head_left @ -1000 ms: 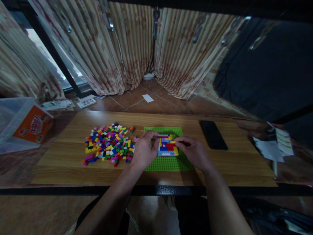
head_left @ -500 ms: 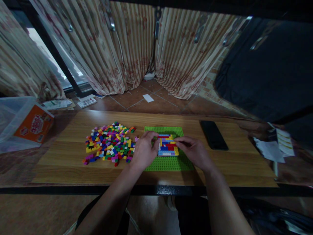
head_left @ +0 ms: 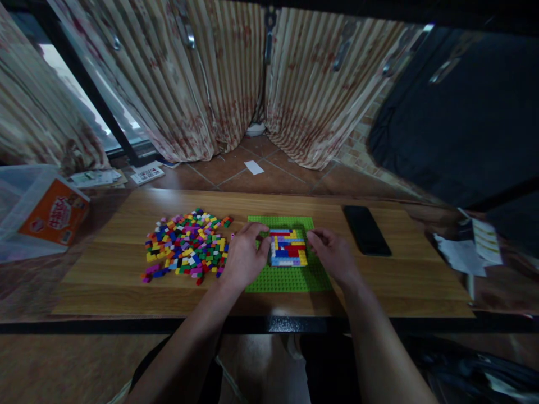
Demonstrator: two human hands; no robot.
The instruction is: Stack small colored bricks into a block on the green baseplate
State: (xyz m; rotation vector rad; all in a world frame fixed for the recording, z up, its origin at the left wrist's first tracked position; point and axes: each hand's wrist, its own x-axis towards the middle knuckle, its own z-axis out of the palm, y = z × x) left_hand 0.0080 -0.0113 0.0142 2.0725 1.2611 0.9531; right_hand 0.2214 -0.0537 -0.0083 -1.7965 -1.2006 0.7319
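Note:
A block of mixed-colour toy bricks (head_left: 288,248) sits on a green studded baseplate (head_left: 286,279). My left hand (head_left: 245,253) is over the baseplate's left side, thumb and index finger curved and apart at the block's left edge, with nothing visible between them. On the other side, my right hand (head_left: 334,257) is just off the block's right edge. Its fingers are curled in and the tips close together; whether a small brick is between them I cannot make out. A pile of loose bricks (head_left: 189,244) in many colours lies left of my left hand.
A black phone (head_left: 366,230) lies to the right on the wooden table (head_left: 404,275). Beyond the table's left end is a clear plastic bin (head_left: 29,219) with an orange label. Papers (head_left: 461,252) are at the right, and striped curtains (head_left: 236,73) hang behind.
My right hand has drawn back to the right, off the bricks it was touching. My left hand stays near the block's left edge. The view has shifted slightly.

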